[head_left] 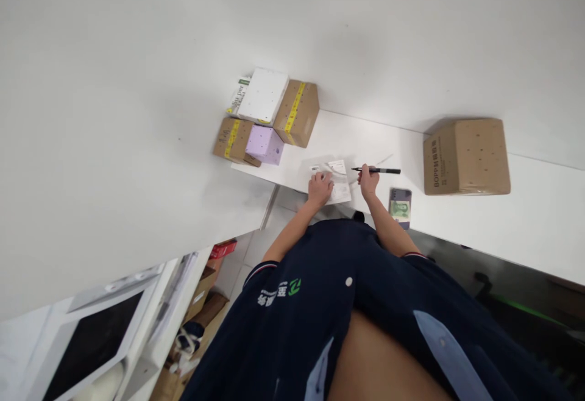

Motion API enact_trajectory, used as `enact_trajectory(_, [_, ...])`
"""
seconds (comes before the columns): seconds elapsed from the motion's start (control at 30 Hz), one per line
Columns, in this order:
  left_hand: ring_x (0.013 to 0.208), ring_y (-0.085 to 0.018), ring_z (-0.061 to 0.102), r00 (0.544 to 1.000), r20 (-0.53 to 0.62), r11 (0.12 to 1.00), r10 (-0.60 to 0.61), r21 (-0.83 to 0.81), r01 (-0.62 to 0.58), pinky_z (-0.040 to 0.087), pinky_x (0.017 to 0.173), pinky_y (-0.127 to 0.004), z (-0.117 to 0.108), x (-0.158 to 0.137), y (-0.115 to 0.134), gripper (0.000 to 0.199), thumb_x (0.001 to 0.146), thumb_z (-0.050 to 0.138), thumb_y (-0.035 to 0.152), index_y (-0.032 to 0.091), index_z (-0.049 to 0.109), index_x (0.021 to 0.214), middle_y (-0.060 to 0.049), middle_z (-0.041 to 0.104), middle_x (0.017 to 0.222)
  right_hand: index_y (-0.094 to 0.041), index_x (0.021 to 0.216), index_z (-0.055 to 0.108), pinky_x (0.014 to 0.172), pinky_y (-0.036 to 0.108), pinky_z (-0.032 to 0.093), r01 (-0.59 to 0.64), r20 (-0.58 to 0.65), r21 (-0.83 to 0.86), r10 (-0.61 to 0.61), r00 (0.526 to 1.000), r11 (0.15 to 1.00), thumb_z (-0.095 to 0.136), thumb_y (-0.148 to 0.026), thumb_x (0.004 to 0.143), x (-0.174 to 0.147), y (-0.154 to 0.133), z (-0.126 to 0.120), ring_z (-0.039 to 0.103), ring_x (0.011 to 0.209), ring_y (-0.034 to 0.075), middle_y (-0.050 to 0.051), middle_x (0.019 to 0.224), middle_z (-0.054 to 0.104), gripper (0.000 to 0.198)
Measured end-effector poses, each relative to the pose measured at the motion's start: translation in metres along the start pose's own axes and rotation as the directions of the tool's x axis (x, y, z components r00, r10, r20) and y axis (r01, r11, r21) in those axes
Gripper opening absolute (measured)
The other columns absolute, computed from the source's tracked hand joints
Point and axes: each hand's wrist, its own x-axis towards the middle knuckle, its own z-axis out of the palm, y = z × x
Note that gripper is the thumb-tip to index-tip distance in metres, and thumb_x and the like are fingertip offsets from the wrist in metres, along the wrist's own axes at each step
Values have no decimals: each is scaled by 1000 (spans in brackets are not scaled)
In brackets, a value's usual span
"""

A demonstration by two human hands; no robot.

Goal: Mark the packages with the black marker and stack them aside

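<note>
My left hand [319, 188] rests flat on a white paper slip [337, 183] lying on the white table [457, 218]. My right hand [368, 180] is closed around a black pen [378, 170], which points left toward the slip's right edge. A small barcode sticker [315, 169] lies just beyond my left hand. My dark blue shirt fills the lower part of the view.
A large brown carton [466, 156] stands at the right of the table. A phone [400, 207] lies by my right forearm. At the far left corner are stacked brown boxes [298, 113], a white box [262, 95] and a purple box [264, 144]. A monitor [91, 343] sits lower left.
</note>
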Motion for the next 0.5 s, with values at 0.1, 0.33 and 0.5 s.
enact_trajectory(0.1, [118, -32, 51, 1000, -3, 1000, 20, 5, -20, 45, 99, -44, 3, -11, -1, 47, 98, 48, 38, 23, 56, 142, -17, 54, 134, -23, 60, 50, 59, 30, 46, -56, 128, -428, 122, 984, 902, 58, -39, 85, 17, 1, -21, 59, 56, 20, 0, 48, 51, 30])
enact_trajectory(0.33, [139, -33, 44, 988, -70, 990, 135, -17, -137, 37, 114, -50, 26, -42, -7, 50, 97, 49, 38, 22, 54, 143, -16, 48, 152, -17, 82, 65, 83, 34, 48, 30, 129, -759, 106, 986, 650, 60, -51, 88, 19, 6, -36, 67, 92, 27, 15, 85, 72, 35])
enact_trajectory(0.5, [148, -33, 37, 982, -85, 984, 169, -46, -174, 35, 117, -54, 42, -62, -18, 49, 98, 48, 40, 21, 54, 143, -16, 46, 154, -13, 121, 59, 93, 39, 47, -15, 32, -753, 60, 998, 658, 54, -50, 91, -4, 12, -72, 64, 107, 31, 19, 109, 70, 48])
